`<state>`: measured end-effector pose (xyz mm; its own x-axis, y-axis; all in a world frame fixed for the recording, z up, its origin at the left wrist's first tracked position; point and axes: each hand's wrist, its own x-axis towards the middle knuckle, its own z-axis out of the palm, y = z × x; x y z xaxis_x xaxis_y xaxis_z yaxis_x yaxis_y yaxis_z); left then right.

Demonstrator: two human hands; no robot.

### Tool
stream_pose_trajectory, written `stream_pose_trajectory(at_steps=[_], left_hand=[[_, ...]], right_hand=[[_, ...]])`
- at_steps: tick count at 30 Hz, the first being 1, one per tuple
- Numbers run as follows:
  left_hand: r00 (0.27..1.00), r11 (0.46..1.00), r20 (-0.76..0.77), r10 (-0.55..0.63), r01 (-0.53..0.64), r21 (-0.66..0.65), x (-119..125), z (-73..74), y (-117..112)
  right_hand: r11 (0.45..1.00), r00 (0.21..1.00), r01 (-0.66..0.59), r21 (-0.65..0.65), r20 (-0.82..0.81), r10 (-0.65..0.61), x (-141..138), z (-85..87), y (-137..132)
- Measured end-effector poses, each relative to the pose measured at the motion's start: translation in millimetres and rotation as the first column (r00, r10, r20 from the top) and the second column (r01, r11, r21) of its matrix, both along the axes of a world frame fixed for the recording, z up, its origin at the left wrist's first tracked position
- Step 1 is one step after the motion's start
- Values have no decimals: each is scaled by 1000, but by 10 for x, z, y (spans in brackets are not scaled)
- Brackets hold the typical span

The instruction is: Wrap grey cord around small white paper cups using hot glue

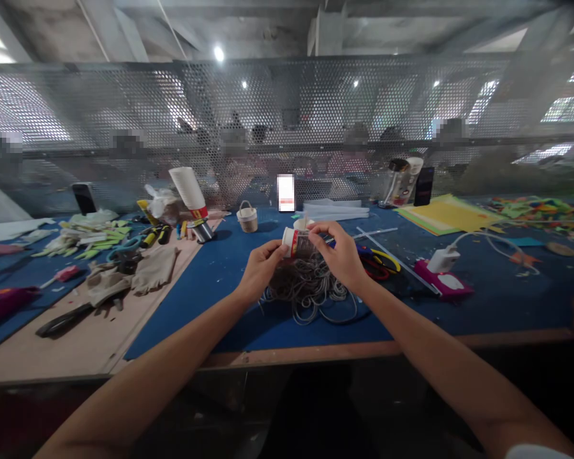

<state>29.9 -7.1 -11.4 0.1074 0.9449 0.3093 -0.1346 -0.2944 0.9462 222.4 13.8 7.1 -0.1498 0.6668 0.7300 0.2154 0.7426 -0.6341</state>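
Note:
A white and red paper cup lies tilted on its side in the air, its rim to the left. Grey cord covers its right part. My left hand grips the cup near the rim between thumb and fingers. At the wrapped end, my right hand is closed in a pinch on the cord, though its fingertips partly hide the contact. Below both hands, a loose tangle of grey cord is heaped on the blue mat. A small handled basket made from a cup stands beyond my left hand.
Scissors with a yellow handle lie right of the cord, near a magenta power strip. Stacked paper cups lean at back left. A phone stands ahead, before a perforated metal screen. Gloves lie left.

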Motion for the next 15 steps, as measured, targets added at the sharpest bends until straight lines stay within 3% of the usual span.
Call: stream_pose_trajectory(at_steps=[4,11,15], left_hand=[[1000,1000,7,15,-15,2,1,5,6],[998,997,-6,65,-64,34,-13,-22,-3],[998,999,50,35,-36,16,-17,-19,1]], right_hand=[[994,994,40,101,99,-50,-23,12,-61],[994,992,93,55,86,-97,-20,15,-82],[997,993,68,48,97,-73,-21,14,-95]])
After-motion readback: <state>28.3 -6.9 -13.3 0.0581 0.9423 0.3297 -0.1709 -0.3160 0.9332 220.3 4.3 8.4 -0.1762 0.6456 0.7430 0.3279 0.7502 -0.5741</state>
